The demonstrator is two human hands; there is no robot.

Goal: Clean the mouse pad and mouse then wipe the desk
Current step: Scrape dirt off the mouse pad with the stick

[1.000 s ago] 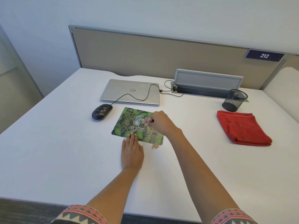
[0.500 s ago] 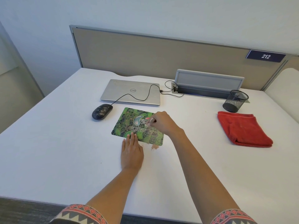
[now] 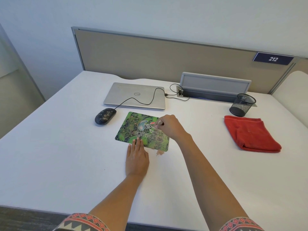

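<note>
- Rightward a touch goes the right hand (image 3: 170, 127), pinching a small blurred tool (image 3: 157, 126) over the "Logitech" mouse pad (image 3: 133, 129).
- Left hand (image 3: 137, 155) lies flat, fingertips pressing the pad's near edge.
- Behind: "Dell" laptop (image 3: 135, 95), "212" plate (image 3: 273, 58), mesh cup (image 3: 243, 105).

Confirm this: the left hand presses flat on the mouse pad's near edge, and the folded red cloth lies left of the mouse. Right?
Not quite. The head view shows the folded red cloth lying far right of the mouse, beside the mesh cup. The rest holds: the left hand presses flat on the mouse pad at its near edge.
</note>
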